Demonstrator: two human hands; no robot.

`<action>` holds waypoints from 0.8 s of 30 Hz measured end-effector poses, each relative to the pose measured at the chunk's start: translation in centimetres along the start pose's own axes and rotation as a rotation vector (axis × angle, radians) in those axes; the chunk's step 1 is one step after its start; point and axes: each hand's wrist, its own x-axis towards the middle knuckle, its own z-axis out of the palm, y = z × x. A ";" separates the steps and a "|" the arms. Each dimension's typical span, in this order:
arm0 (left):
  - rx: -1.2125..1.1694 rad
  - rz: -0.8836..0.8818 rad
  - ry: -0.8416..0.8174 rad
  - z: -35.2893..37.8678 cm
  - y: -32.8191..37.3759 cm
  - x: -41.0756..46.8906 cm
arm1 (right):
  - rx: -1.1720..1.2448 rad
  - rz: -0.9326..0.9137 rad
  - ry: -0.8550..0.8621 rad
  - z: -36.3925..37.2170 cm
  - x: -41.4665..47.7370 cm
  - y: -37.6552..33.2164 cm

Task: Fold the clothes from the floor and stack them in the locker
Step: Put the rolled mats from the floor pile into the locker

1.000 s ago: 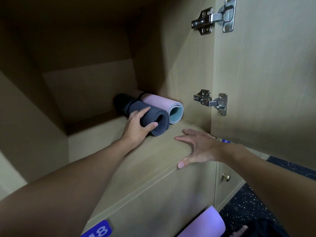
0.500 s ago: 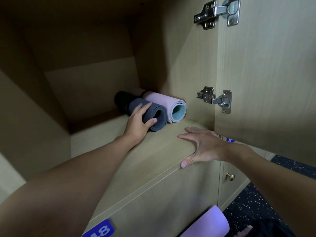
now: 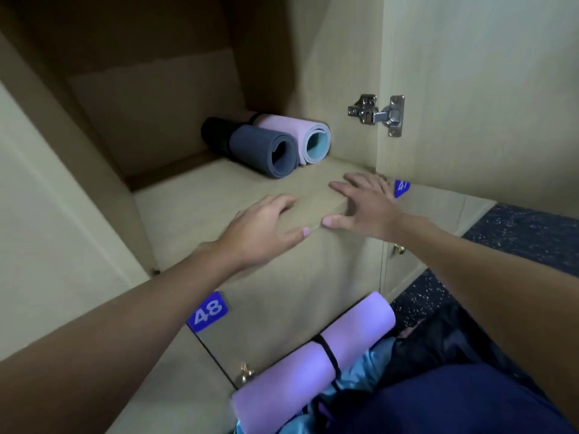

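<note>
Head: clothes (image 3: 374, 366) well below right hand (image 3: 366, 208)

Two bare forearms (image 3: 125, 324), short pale fingernails (image 3: 327, 220)

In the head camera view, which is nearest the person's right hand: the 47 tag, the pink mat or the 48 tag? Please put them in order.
1. 47 tag: right beside the right hand, on its right.
2. pink mat: farther back on the shelf, towards its right side.
3. 48 tag: down to the left, on the door below the shelf.
</note>
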 end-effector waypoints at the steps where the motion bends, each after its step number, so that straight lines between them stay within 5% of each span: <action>1: 0.095 0.022 -0.028 -0.2 0.3 -1.0 | 0.028 -0.004 0.061 1.0 -1.3 -0.2; 5: 0.260 0.109 -0.056 -0.8 0.7 -4.2 | 0.199 -0.061 0.271 6.5 -7.8 -1.2; 8: 0.365 0.140 -0.039 -0.3 0.4 -6.6 | 0.349 -0.059 -0.069 11.5 -12.0 -2.1; 12: 0.496 0.123 -0.007 0.0 -1.3 -9.2 | 0.261 -0.142 -0.431 17.0 -14.4 -3.5; 24: 0.436 0.134 -0.028 -0.1 -2.9 -9.3 | -0.154 -0.195 -0.600 20.8 -16.0 -4.2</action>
